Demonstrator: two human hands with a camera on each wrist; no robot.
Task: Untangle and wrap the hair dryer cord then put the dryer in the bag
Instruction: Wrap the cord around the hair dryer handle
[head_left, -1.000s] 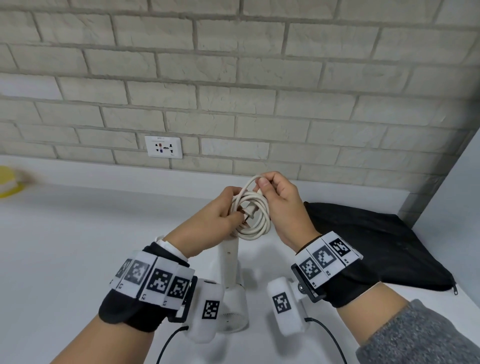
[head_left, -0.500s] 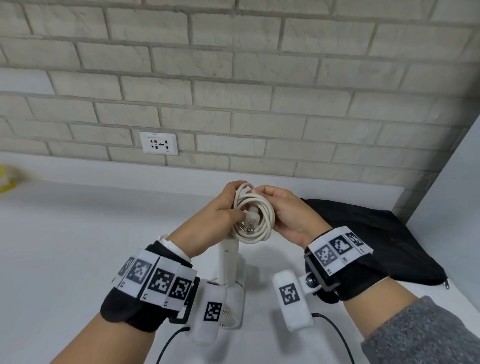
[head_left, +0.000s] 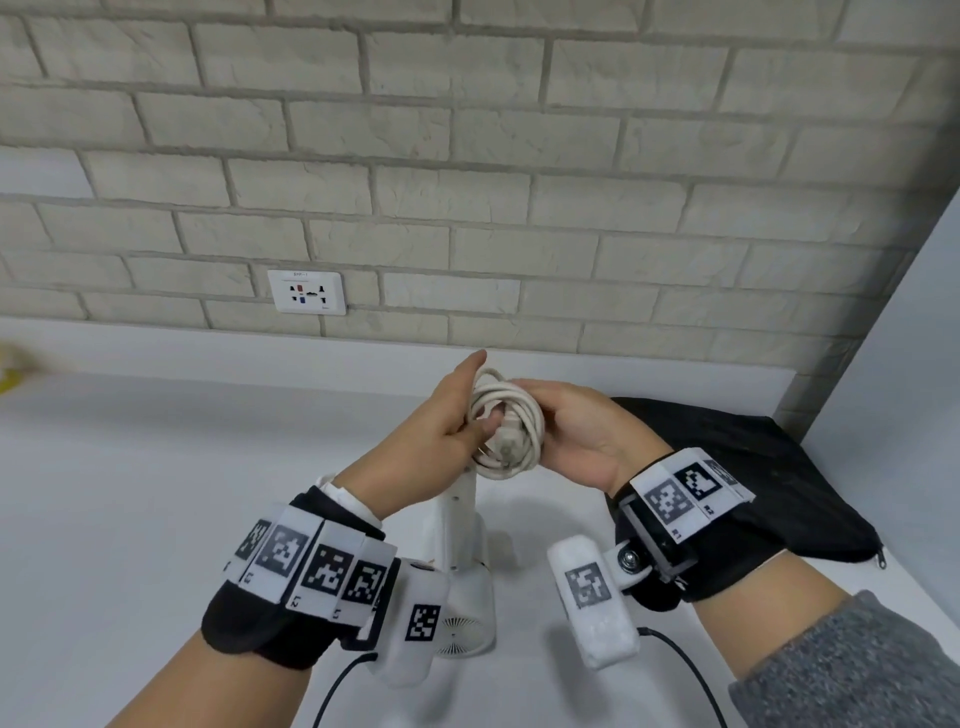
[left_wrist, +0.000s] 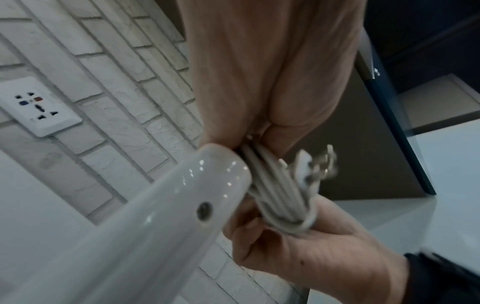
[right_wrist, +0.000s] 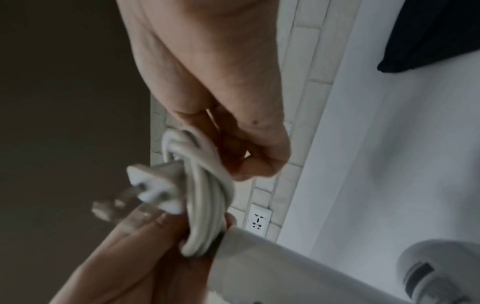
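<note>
The white hair dryer (head_left: 461, 525) stands on the white counter with its handle up, its body (right_wrist: 441, 271) below my wrists. Its cream cord (head_left: 514, 415) is wound into a small coil just above the handle top (left_wrist: 166, 197). The plug (head_left: 506, 441) lies across the coil, prongs (left_wrist: 326, 162) sticking out. My left hand (head_left: 457, 415) grips the coil's left side, thumb by the plug and forefinger pointing up. My right hand (head_left: 566, 421) holds the coil's right side with fingers curled behind it. The black bag (head_left: 753, 467) lies flat to the right, by the corner.
A brick wall with a white outlet (head_left: 306, 292) runs along the back of the counter. A pale side wall (head_left: 893, 364) closes the right. Something yellow (head_left: 10, 369) sits at the far left edge. Black cables trail from my wrist cameras at the front.
My right hand has slid from the top of the coil down to its right side. The coil has sunk a little toward the handle, and the plug now lies across the loops.
</note>
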